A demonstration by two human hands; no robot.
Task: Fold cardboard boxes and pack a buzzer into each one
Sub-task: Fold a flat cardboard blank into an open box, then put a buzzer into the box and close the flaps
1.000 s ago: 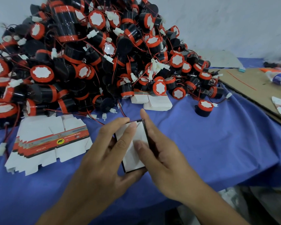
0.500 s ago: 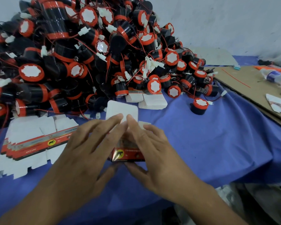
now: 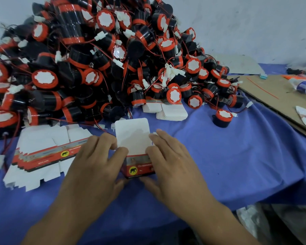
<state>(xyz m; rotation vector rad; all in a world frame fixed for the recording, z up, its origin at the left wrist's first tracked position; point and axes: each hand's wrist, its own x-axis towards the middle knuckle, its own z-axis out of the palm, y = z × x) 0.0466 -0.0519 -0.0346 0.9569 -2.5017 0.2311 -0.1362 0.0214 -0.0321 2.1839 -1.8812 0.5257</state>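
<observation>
box (image 3: 138, 167) gripped at both sides, middle of the blue cloth (image 3: 237, 156)

left hand (image 3: 95, 167) and right hand (image 3: 168, 167) clasp the box, fingers curled over its walls, so its sides and inside are hidden. white flap (image 3: 132, 133) stands up at 12 o'clock. the print beside the elephant mark is too blurred to read. stack of flat boxes (image 3: 42, 152) at 9 o'clock. buzzer heap (image 3: 95, 68) from 10 to 1, cut off at the left edge. loose buzzer (image 3: 222, 118) at 2. cardboard sheet (image 3: 272, 92) out right, cropped.
</observation>
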